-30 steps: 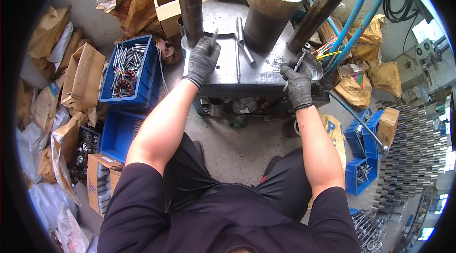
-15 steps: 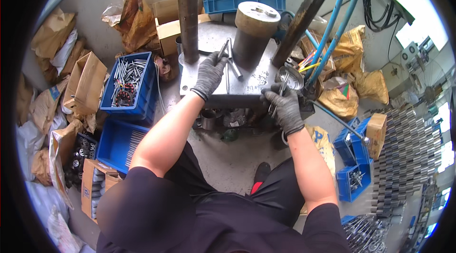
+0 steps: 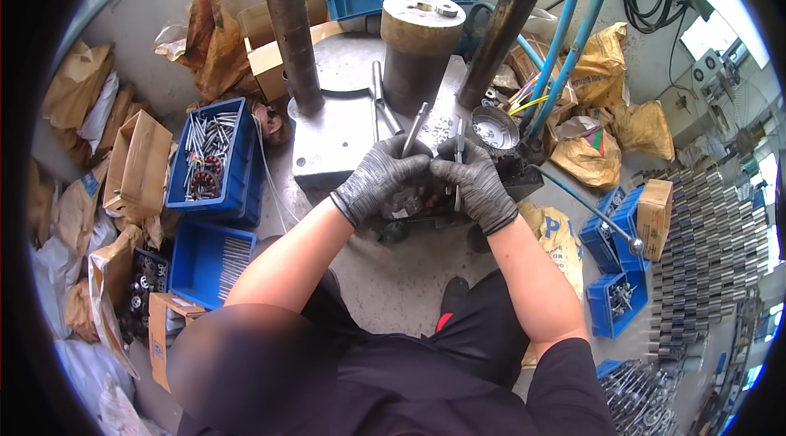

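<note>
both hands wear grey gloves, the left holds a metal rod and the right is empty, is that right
The right hand is not empty: the head view shows it holding a slim metal piece. The rest stands.

On the metal table (image 3: pixel 332 137) lie loose metal rods (image 3: pixel 387 119) beside a thick upright cylinder (image 3: pixel 409 80).

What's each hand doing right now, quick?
Left hand: closed, holding a metal rod.
Right hand: closed, holding a slim metal piece.
</note>
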A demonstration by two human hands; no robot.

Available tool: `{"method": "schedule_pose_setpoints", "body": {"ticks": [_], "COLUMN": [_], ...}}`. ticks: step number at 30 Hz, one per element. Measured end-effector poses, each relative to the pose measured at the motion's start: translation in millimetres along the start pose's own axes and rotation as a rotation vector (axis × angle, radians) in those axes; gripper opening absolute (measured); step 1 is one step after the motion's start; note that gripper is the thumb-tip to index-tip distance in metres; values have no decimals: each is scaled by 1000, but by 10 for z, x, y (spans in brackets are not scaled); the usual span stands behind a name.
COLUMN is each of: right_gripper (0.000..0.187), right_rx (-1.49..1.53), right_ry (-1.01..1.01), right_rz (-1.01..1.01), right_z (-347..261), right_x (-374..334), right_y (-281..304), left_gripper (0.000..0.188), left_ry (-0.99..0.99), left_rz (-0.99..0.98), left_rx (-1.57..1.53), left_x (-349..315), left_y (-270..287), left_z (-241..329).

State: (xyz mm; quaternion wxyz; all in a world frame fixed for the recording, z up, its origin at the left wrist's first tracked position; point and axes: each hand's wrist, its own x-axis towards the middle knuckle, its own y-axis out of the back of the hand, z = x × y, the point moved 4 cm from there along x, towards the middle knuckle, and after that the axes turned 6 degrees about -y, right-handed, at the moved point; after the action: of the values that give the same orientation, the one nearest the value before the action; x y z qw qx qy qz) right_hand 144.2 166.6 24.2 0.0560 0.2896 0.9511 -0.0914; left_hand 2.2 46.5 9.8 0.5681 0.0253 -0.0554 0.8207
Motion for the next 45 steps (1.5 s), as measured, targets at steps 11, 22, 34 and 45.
{"method": "schedule_pose_setpoints", "body": {"ticks": [11,22,34,45], "right_gripper": [57,64,64,65], "right_rx": [176,-1173,-1218,-1247], "right_ry": [9,562,637,653], "right_rz": [94,187,177,190], "right_z": [47,-192,-182,-178], "right_x": [273,94,93,54], "right_y": [98,-69,-93,-92], "left_gripper": [26,16,16,16], "left_ry": [146,145,131,150], "left_rz": [177,381,401,369], "left_rx": [-274,-383,-261,-234], "left_x": [98,183,189,177], "left_y": [172,392,370,339], "left_z": [-65,-124,-174,-181]}}
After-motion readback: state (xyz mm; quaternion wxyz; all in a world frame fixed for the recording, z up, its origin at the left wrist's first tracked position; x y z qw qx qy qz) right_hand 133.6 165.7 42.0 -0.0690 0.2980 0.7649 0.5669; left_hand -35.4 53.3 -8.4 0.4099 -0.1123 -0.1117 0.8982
